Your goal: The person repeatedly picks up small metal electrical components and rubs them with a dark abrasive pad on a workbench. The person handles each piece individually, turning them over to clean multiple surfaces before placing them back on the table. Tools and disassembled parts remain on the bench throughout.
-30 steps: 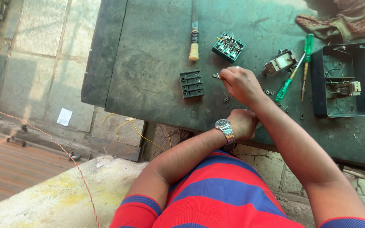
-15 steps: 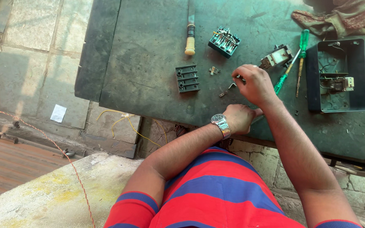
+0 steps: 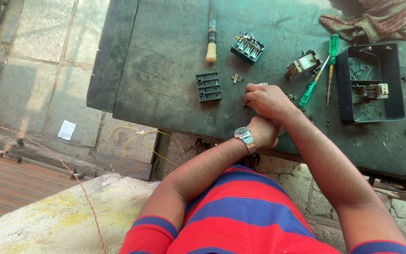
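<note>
Head view, looking down on a dark green counter (image 3: 165, 84). Right hand (image 3: 266, 99) lowered knuckles-up near the front edge, fingers curled together over a small part that cannot be made out beneath them; grip judged a pinch, but not confirmed. Left hand (image 3: 261, 131), wristwatch (image 3: 245, 139) on the wrist, closed in a loose fist just behind the right at the front edge, tucked against the right wrist, probably as a brace; contents, if any, hidden. Black terminal block (image 3: 208, 87) lying flat to the left of the hands, a small metal clip (image 3: 236, 78) just beside it. Teal switch body (image 3: 247, 47) with exposed contacts set farther back, next to a wooden-handled tool (image 3: 211, 37) pointing toward the far edge. Grey switch mechanism (image 3: 302, 64) and two green-handled screwdrivers (image 3: 319, 70) lying right of the hands, within easy reach, handles angled toward the far right corner. Open black enclosure (image 3: 371, 82) at the right edge, wiring and a small component inside. Crumpled cloth (image 3: 377, 21) at the far right corner. Loose screws scattered between hands and screwdrivers. Compared with half a second earlier: right hand drawn back toward the front edge and closer to the left fist; parts on the counter unmoved.
</note>
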